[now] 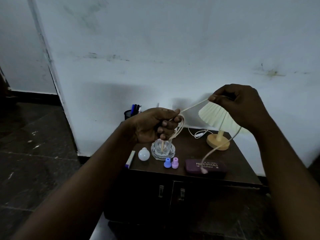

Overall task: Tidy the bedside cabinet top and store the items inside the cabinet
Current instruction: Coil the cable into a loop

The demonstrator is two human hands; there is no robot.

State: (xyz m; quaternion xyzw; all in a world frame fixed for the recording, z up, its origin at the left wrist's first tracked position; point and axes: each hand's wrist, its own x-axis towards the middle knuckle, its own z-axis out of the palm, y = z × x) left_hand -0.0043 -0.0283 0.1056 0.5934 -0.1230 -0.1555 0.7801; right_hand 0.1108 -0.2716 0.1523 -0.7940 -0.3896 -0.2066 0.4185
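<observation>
i'm mid-coil on the cream cable: my left hand grips the loops above the cabinet top, my right hand pinches the taut run. next, i'd judge, wrap the dangling tail, then open a door.

Hemmed in behind by the wall. Crowded along the front of the worktop by small box, bulb, glass dish, blue cap, purple cap and spectacle case, with narrow gaps only. Blocked rear right by the lamp, rear left by the pen holder. Open over the bare middle, between glass dish and lamp base, save for the switch cord. Crossed overhead by the cable strung between left grip and right grip. Unobstructed before the cabinet doors.
</observation>
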